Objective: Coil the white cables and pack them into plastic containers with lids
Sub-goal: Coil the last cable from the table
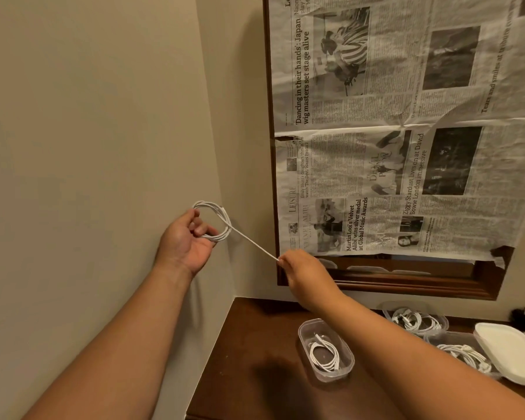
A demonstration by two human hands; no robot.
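Note:
My left hand (186, 237) is raised in front of the wall and grips a coiled white cable (222, 218) of several loops. A straight run of that cable stretches down and right to my right hand (300, 268), which pinches it near its end. Below on the brown table (255, 353) stands an open clear plastic container (347, 351) with a coiled white cable (323, 356) inside. Two more clear containers with white cables sit further right, one container (390, 312) at the back and another container (431, 339) in front of it. A white lid (509, 350) rests beside them.
A wood-framed mirror (272, 177) covered with newspaper (406, 131) hangs above the table. A beige wall corner (225, 177) stands left of it. A dark object (520, 316) lies at the table's far right edge.

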